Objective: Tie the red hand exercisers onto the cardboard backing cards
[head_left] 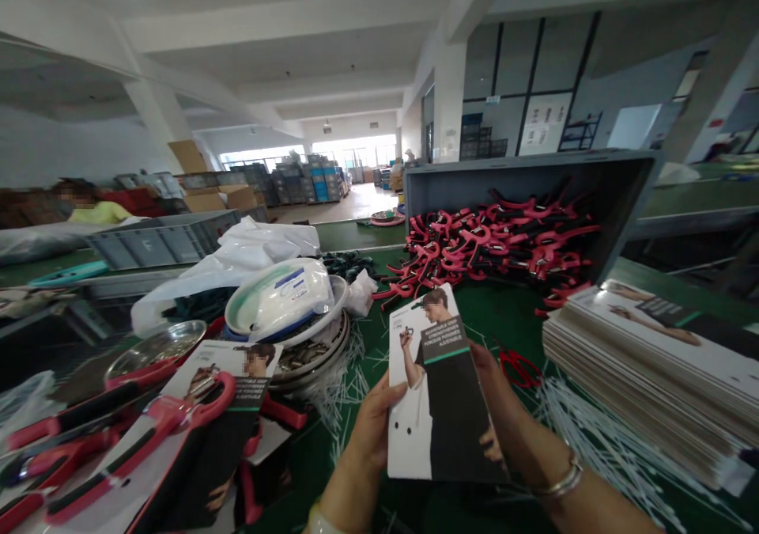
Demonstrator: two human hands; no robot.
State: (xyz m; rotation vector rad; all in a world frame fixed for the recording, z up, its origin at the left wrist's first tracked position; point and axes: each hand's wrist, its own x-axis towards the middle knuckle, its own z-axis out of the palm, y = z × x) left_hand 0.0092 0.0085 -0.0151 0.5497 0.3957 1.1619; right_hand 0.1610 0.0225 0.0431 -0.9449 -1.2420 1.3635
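Observation:
In front of me I hold a printed packaging card (451, 407) upright, with a picture of a person and the words "adjustable grip strengthener". My left hand (372, 423) grips its left edge, thumb on the front. My right hand (501, 399) is at the right edge, its fingers partly hidden behind the card. At the left lie pink and black hand grip strengtheners (171, 411) on similar cards. A thick stack of cards (640, 368) stands at the right. Beside it are red-handled scissors (519, 368) and many loose white cable ties (598, 439).
A grey crate (527, 168) tipped on its side spills pink and black grip strengtheners (492, 241) at the back. Left of centre, stacked bowls (337, 301) carry a plastic bag (293, 293) and metal parts. Another grey crate (160, 241) stands farther left, near a person in yellow (100, 211).

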